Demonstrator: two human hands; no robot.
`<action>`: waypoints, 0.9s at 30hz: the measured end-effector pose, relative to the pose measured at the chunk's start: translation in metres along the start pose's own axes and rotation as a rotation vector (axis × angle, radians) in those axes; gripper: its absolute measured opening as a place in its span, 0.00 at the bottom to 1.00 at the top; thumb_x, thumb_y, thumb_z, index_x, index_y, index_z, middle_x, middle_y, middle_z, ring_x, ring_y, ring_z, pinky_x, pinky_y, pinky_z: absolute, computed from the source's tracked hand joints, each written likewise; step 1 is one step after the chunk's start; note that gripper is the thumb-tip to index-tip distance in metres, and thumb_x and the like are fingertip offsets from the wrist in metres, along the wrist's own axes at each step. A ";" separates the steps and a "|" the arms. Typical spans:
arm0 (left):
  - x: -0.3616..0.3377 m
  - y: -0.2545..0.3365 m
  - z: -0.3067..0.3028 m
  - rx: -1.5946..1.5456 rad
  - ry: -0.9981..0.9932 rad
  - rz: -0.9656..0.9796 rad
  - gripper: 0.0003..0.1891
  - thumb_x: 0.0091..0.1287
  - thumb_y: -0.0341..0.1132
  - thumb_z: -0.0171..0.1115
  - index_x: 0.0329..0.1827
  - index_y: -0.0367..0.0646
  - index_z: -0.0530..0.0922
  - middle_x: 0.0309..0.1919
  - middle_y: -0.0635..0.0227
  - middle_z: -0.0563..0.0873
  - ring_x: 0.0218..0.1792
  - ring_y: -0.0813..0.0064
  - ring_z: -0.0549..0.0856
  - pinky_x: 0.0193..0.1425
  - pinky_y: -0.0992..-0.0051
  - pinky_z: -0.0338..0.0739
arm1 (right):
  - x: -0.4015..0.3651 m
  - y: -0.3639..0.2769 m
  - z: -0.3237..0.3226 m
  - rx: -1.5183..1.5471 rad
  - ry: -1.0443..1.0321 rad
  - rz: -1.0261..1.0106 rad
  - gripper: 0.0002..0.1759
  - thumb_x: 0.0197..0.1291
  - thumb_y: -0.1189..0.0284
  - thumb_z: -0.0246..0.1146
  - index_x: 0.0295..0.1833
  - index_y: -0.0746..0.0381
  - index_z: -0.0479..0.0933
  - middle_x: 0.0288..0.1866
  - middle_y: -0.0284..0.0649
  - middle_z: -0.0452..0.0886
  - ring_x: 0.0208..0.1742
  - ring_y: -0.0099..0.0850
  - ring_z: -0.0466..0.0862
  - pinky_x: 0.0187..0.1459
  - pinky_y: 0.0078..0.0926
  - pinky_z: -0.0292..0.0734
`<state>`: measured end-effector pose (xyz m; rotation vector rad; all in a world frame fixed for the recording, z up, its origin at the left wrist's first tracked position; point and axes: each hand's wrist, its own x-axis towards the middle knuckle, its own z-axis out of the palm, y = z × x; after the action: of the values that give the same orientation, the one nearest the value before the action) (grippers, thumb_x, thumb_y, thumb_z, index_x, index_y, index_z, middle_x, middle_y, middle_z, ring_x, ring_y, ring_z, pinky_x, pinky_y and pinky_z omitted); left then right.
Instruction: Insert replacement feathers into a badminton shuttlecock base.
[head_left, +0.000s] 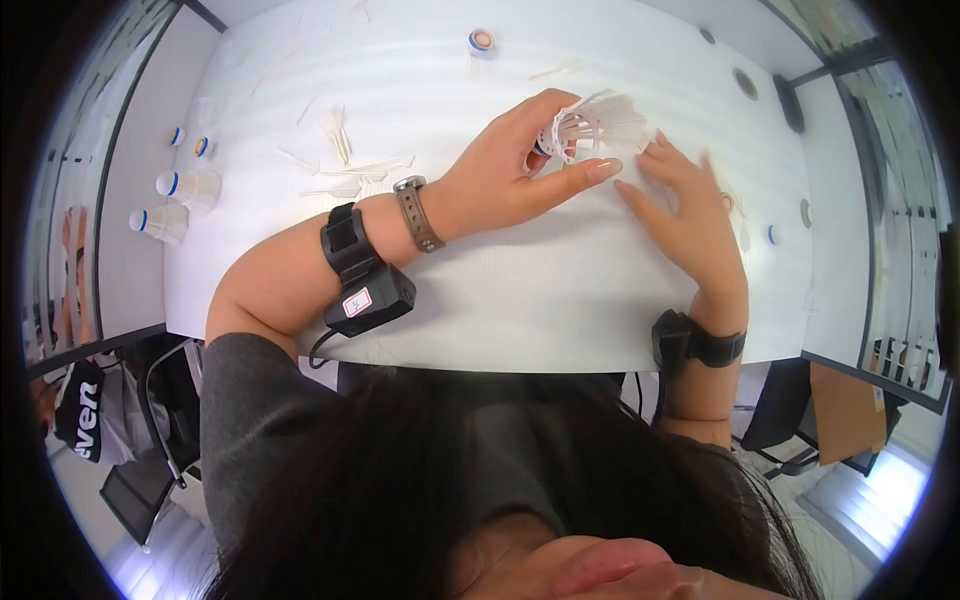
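Gripping the shuttlecock [590, 125] at the desk's [500, 290] far middle, the left hand [510, 180] was curled round its base. The right hand [690, 210] lay open and empty beside it. I feared a hard squeeze could bend the feathers.

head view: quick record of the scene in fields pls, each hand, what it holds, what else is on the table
left hand: grips a white shuttlecock, feathers pointing right
right hand: open, fingers flat on the table, just beside the shuttlecock
left wrist: watch and a black strapped device
loose feathers: scattered left of the hands
far left edge: two more shuttlecocks
far side: cork base
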<state>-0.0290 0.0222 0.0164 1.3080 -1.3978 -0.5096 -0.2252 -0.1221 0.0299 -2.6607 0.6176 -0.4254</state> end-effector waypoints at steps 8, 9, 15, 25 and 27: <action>0.006 -0.019 0.007 -0.245 0.313 -0.023 0.18 0.71 0.41 0.65 0.56 0.40 0.74 0.36 0.75 0.79 0.32 0.87 0.72 0.35 0.81 0.70 | 0.003 -0.015 -0.002 0.036 -0.094 -0.211 0.24 0.58 0.69 0.72 0.61 0.58 0.81 0.70 0.44 0.77 0.77 0.45 0.66 0.79 0.55 0.46; 0.007 -0.019 0.007 -0.289 0.345 -0.039 0.17 0.72 0.41 0.65 0.55 0.40 0.74 0.36 0.75 0.79 0.32 0.87 0.73 0.35 0.82 0.70 | 0.002 -0.014 -0.001 0.053 -0.102 -0.207 0.24 0.58 0.67 0.71 0.60 0.60 0.81 0.69 0.45 0.76 0.77 0.45 0.66 0.78 0.54 0.46; 0.008 -0.017 0.004 -0.340 0.322 -0.154 0.18 0.71 0.41 0.66 0.55 0.40 0.73 0.37 0.75 0.81 0.31 0.89 0.73 0.34 0.83 0.71 | 0.004 -0.019 -0.002 0.067 -0.075 -0.207 0.24 0.59 0.68 0.70 0.60 0.64 0.80 0.67 0.45 0.78 0.76 0.44 0.68 0.78 0.52 0.49; 0.006 -0.013 -0.001 -0.209 0.209 -0.306 0.17 0.62 0.41 0.76 0.46 0.40 0.83 0.39 0.72 0.87 0.40 0.85 0.83 0.47 0.79 0.78 | 0.012 -0.028 -0.006 0.716 0.046 0.063 0.21 0.60 0.72 0.69 0.59 0.64 0.81 0.62 0.46 0.82 0.72 0.39 0.74 0.74 0.39 0.60; 0.007 -0.010 -0.002 -0.194 0.167 -0.309 0.17 0.61 0.42 0.77 0.45 0.41 0.83 0.38 0.73 0.88 0.40 0.84 0.84 0.47 0.79 0.78 | 0.012 -0.031 -0.007 0.886 0.029 0.002 0.25 0.60 0.71 0.67 0.64 0.64 0.78 0.67 0.46 0.79 0.74 0.39 0.72 0.75 0.39 0.59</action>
<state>-0.0218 0.0135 0.0116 1.3796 -0.9880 -0.7073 -0.2057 -0.1037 0.0515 -1.8096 0.3214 -0.5721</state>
